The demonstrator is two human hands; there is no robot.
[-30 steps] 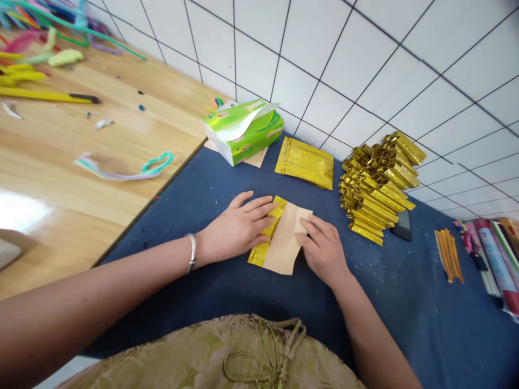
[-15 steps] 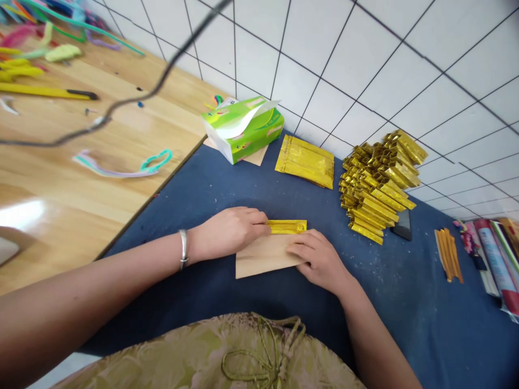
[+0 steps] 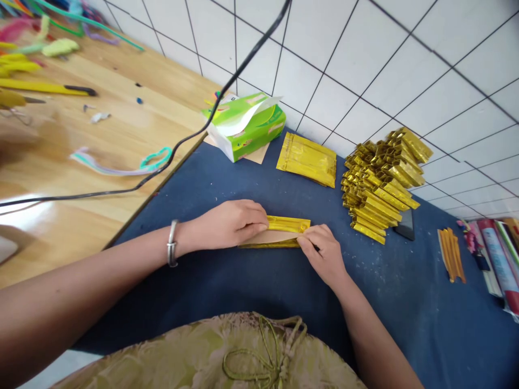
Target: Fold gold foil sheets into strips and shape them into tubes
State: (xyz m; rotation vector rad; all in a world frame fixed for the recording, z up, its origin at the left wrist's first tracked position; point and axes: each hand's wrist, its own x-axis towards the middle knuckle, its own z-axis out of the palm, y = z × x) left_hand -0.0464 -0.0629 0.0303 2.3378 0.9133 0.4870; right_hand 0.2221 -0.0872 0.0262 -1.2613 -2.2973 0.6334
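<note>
A gold foil paper sheet (image 3: 284,231), tan on its inner side, lies folded into a narrow strip on the blue cloth (image 3: 227,292). My left hand (image 3: 231,222) pinches its left end, with a silver bangle on that wrist. The strip's right end is pressed under the fingers of my right hand (image 3: 322,254). Only a thin band of tan shows between the two gold edges.
A heap of folded gold pieces (image 3: 381,183) sits at the right, a stack of flat gold sheets (image 3: 307,159) behind, a green tissue pack (image 3: 243,127) beside it. A black cable (image 3: 190,135) hangs across the wooden table (image 3: 60,178). Pipe cleaners lie far left; orange sticks (image 3: 451,254) at right.
The sheet was turned sideways and its near edge folded up, so the wide tan area has shrunk to a thin band. A black cable has swung into view.
</note>
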